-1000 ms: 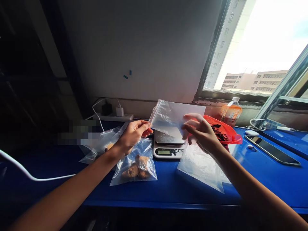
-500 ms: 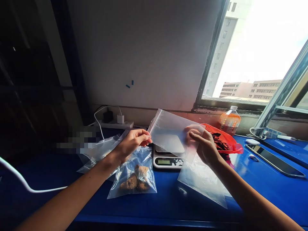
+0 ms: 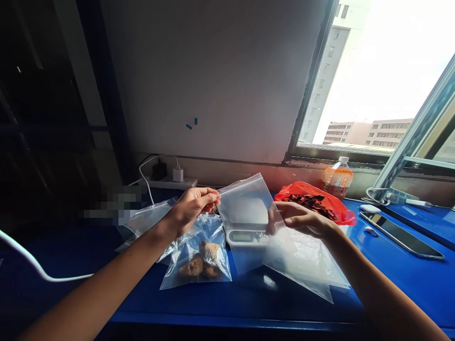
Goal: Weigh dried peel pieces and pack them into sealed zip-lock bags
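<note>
My left hand (image 3: 199,208) pinches a corner of a clear zip-lock bag (image 3: 245,201) between thumb and fingers. The bag is flat, with its zip strip along the top, and hangs in front of a kitchen scale (image 3: 232,237). At the bag's right edge is my right hand (image 3: 305,220), its fingertips showing blurred through the plastic. Below my left hand lies a filled zip-lock bag (image 3: 204,265) with brown lumps inside. Beneath my right hand, flat translucent bags (image 3: 302,270) rest on the blue table (image 3: 249,308).
A red plastic bag (image 3: 341,213) with dark pieces stands behind my right hand, near an orange-labelled bottle (image 3: 337,177). Farther right lie a phone (image 3: 401,237) and a white case (image 3: 369,208). More clear bags (image 3: 149,220) and a power strip (image 3: 188,183) are at left.
The zip-lock bag has turned so its zip strip faces up and its body hangs lower, before the scale. My right hand has shifted slightly down and uncovers more of the red bag.
</note>
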The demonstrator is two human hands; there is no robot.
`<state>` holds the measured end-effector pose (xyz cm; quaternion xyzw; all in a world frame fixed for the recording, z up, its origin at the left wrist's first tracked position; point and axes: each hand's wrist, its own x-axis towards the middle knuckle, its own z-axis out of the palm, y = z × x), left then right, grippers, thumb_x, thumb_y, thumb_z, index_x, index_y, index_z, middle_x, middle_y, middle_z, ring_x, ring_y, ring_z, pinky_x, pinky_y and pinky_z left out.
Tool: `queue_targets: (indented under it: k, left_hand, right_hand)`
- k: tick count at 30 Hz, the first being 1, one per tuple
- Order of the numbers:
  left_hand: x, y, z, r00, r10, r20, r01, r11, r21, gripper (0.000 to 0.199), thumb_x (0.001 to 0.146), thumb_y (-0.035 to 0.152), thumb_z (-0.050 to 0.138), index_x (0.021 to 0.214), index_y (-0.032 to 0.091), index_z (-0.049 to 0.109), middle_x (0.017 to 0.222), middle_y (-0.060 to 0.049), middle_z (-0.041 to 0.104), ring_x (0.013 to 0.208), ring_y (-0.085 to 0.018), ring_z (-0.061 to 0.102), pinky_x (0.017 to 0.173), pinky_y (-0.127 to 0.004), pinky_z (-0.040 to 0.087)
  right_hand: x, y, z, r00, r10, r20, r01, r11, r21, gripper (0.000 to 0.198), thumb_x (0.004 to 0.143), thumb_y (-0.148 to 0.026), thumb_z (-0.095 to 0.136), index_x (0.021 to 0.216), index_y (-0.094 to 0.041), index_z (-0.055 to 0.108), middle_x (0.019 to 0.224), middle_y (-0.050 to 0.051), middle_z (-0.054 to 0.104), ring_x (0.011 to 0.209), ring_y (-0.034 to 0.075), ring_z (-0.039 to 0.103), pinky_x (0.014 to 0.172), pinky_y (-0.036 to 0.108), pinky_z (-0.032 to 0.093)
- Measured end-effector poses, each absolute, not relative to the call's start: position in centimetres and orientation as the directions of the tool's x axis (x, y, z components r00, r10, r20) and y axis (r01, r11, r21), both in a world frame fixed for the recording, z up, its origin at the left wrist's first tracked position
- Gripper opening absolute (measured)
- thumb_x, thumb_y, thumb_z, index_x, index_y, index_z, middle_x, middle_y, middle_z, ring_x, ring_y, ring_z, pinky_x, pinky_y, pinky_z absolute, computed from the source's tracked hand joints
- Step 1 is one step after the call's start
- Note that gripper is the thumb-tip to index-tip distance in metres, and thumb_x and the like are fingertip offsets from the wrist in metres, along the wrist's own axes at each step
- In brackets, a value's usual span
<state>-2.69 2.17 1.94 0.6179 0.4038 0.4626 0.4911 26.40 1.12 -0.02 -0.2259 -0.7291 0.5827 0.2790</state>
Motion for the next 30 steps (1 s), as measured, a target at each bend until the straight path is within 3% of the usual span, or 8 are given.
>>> queue_targets:
  k: [5,8,11,14,22,30]
  left_hand:
    - [-2.1,1.7,1.3,0.286,0.93,0.232,0.307,-0.318,0.897,0.021,0.074,0.037,0.062,0.072,0.016,0.063,0.067,0.0,0.058,0.062,-0.013,0.049,0.06,-0.026,0.036]
    - [-1.4,1.3,0.6,0.257,0.88,0.4,0.552,-0.473,0.686,0.02,0.079,0.037,0.056,0.074,0.018,0.063,0.071,-0.002,0.063,0.064,-0.016,0.053,0.06,-0.028,0.037]
    - [-0.6,0.6,-0.1,0.366,0.762,0.534,0.673,-0.613,0.413,0.017,0.085,0.031,0.052,0.079,0.019,0.062,0.078,-0.003,0.066,0.073,-0.018,0.058,0.067,-0.03,0.041]
    - [0.2,-0.2,-0.6,0.506,0.655,0.561,0.65,-0.718,0.251,0.015,0.088,0.025,0.048,0.082,0.019,0.061,0.082,-0.004,0.066,0.078,-0.019,0.059,0.072,-0.031,0.043]
    - [0.7,-0.7,-1.2,0.559,0.556,0.616,0.568,-0.797,0.205,0.015,0.091,0.024,0.05,0.081,0.017,0.06,0.078,-0.005,0.064,0.075,-0.018,0.06,0.071,-0.03,0.044]
    - [1.1,-1.1,-0.7,0.522,0.609,0.597,0.58,-0.767,0.275,0.017,0.091,0.023,0.046,0.082,0.018,0.059,0.08,-0.005,0.063,0.077,-0.018,0.059,0.072,-0.03,0.044]
  right_hand:
    - [26.0,1.1,0.3,-0.38,0.85,0.364,0.1,0.429,-0.898,0.031,0.078,-0.038,0.062,0.104,-0.022,0.055,0.093,0.004,0.06,0.083,0.016,0.058,0.073,0.031,0.047]
    - [24.6,0.4,0.3,-0.171,0.77,0.614,0.396,0.625,-0.673,0.034,0.08,-0.033,0.06,0.11,-0.022,0.051,0.093,0.005,0.06,0.085,0.019,0.057,0.077,0.036,0.047]
    - [22.4,-0.9,-0.1,-0.245,0.587,0.772,0.644,0.694,-0.323,0.042,0.078,-0.021,0.059,0.118,-0.021,0.048,0.102,0.009,0.061,0.096,0.023,0.055,0.086,0.042,0.044]
    - [20.0,-2.2,-0.7,-0.437,0.523,0.731,0.668,0.734,-0.126,0.045,0.077,-0.012,0.054,0.12,-0.021,0.046,0.107,0.01,0.062,0.103,0.025,0.052,0.088,0.043,0.042]
    - [18.7,-2.4,-1.5,-0.467,0.562,0.682,0.703,0.705,-0.099,0.037,0.081,-0.008,0.048,0.116,-0.016,0.047,0.103,0.01,0.064,0.093,0.023,0.054,0.081,0.038,0.042]
    - [17.9,-2.3,-1.9,-0.397,0.557,0.73,0.722,0.681,-0.126,0.026,0.082,-0.005,0.044,0.104,-0.019,0.044,0.091,0.008,0.064,0.076,0.02,0.054,0.071,0.034,0.04]
